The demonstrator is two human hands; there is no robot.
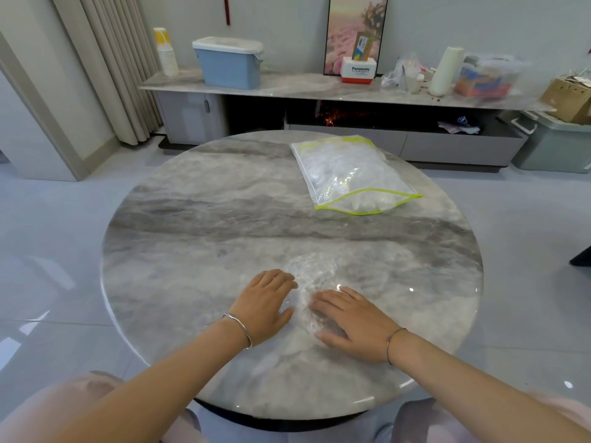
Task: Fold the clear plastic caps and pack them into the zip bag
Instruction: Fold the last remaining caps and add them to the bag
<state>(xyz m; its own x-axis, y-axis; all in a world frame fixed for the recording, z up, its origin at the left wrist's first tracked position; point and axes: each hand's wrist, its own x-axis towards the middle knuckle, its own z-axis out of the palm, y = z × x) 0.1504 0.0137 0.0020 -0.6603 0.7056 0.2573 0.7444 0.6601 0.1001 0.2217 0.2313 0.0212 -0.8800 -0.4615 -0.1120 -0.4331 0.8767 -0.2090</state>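
A crinkled clear plastic cap (308, 273) lies flat on the round marble table (198, 238), near its front edge. My left hand (267, 303) rests palm down on the cap's left side, fingers together and stretched. My right hand (350, 318) lies flat on its right side, fingers spread toward the left. Neither hand grips anything. At the far right of the table lies the zip bag (348, 174), clear with a yellow-green trim, its mouth gaping toward me. Clear plastic shows inside it.
Behind the table runs a long low sideboard (287, 86) carrying a blue lidded bin (228, 63), a white-and-red box (357, 70), a white roll (446, 70) and bagged items. A grey bin with a cardboard box (558, 135) stands at the right. Curtains hang at the left.
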